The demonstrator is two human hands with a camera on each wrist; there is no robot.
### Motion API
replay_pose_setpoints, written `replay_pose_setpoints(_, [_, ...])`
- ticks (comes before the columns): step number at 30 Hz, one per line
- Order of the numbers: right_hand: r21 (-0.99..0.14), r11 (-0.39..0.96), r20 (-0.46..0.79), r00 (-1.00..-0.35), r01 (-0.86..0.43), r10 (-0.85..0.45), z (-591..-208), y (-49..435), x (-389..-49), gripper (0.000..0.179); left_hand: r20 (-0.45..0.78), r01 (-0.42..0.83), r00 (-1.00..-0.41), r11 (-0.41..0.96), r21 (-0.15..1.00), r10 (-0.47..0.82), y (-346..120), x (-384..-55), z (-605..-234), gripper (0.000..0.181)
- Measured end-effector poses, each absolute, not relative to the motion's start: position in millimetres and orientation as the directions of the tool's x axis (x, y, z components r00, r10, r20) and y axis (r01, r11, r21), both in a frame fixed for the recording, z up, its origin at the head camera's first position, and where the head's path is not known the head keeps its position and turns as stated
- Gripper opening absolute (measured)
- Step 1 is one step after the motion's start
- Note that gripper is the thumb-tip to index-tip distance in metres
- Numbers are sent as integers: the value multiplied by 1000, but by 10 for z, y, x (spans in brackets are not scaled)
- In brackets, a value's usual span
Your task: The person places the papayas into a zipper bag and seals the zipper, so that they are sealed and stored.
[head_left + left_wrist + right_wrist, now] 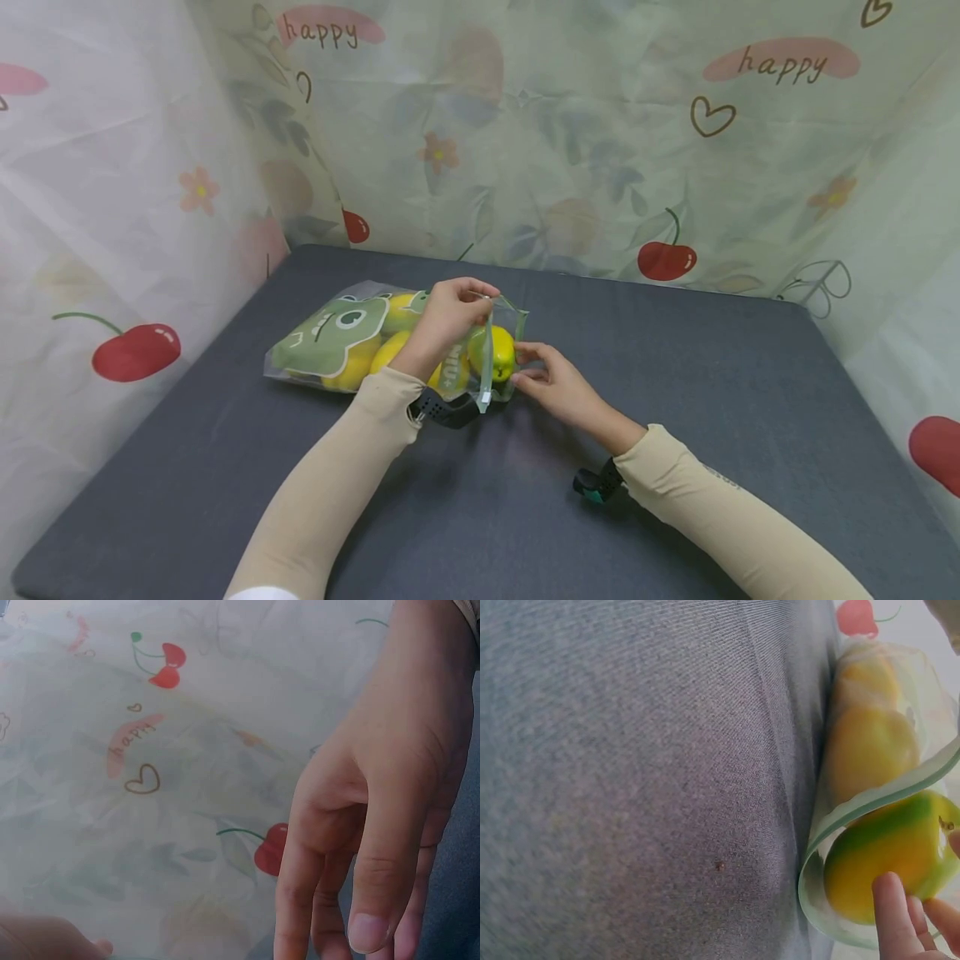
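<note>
A clear zip bag point(324, 340) with a green cartoon face lies on its side, its mouth to the right. Several yellow fruits point(874, 750) show through the plastic. At the upper edge of the mouth, my left hand point(455, 310) pinches the rim; its fingertips run out of the left wrist view. Just inside the mouth is a glossy yellow-green mango point(501, 354), partly behind the bag's pale green strip. My right hand point(558, 387) touches the mango's outer end with extended fingertips point(891, 892). The rim curves around the mango in the right wrist view.
A dark grey cloth-covered table point(712, 375) lies under the bag and arms. Pale printed curtains point(525, 150) enclose its back and sides. Each wrist wears a black band, such as the right wristband point(597, 482).
</note>
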State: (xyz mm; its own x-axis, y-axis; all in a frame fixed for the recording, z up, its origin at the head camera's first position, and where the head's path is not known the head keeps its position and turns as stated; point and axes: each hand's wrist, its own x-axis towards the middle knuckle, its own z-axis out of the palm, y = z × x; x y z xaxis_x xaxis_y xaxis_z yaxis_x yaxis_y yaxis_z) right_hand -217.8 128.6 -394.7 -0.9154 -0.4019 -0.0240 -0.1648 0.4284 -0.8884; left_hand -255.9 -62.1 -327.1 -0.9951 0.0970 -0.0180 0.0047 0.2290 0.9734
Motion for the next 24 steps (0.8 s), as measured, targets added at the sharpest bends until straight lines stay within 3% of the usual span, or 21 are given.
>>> replay_pose_setpoints(24, [-882,428,-13,-899,-196,-438,-3931,1280,-2227,50,-21,1,-996,248,969,86,-631,-2553,-3256,21])
